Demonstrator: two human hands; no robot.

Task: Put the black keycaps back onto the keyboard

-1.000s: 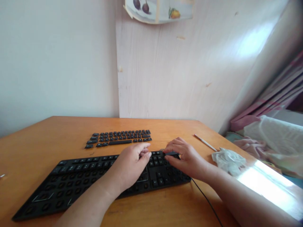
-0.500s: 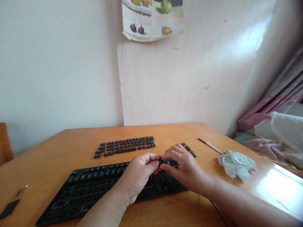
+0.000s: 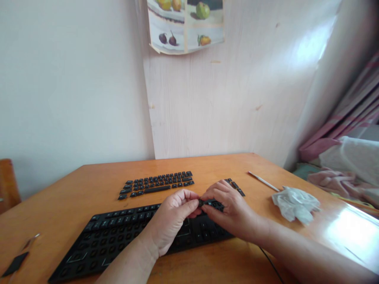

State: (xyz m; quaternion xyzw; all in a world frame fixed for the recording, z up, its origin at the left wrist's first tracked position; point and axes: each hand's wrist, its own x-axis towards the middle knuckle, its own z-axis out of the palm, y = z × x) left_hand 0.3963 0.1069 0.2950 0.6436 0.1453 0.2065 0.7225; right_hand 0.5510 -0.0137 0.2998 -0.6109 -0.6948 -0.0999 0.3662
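Note:
Between the fingertips of both hands is a small black keycap [image 3: 201, 203], partly covered by the fingers. My left hand [image 3: 177, 213] pinches it from the left, and my right hand [image 3: 227, 203] from the right. Under both hands lies a black keyboard [image 3: 118, 232], with many bare key sockets at its left and middle. Its top rows and some keys at the right still carry caps. Behind it, loose black keycaps [image 3: 156, 181] are laid out in rows with a long space bar [image 3: 157, 189]. More loose keycaps [image 3: 235, 186] lie beyond my right hand.
At the right are a white pencil-like stick [image 3: 263, 180] and a crumpled whitish cloth or plastic [image 3: 296, 204]. A thin tool with a black flat piece [image 3: 16, 263] lies at the left. A cable [image 3: 271, 264] runs below my right forearm.
The view has shifted slightly. Both hands stay together at the keycap, with only small finger movements.

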